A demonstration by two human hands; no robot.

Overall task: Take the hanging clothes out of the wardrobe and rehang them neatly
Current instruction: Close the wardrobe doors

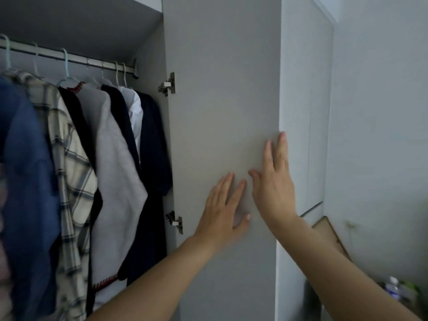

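Observation:
The wardrobe stands open, and its grey door [222, 89] is swung out towards me on two metal hinges [168, 84]. Both my hands lie flat on the door's inner face with straight fingers: my left hand [223, 207] lower, my right hand [273, 181] higher, near the door's free edge. Inside on the left, several garments hang from a rail [69, 59]: a blue top [25, 163], a checked shirt [69, 163], a grey and dark vest [115, 163], a white shirt [135, 110] and a navy garment [154, 144].
A second closed wardrobe door [305, 107] stands right of the open one, with a pale wall [379, 112] beyond. Low on the right lean a cardboard piece [328, 235] and a plastic bottle [393, 289].

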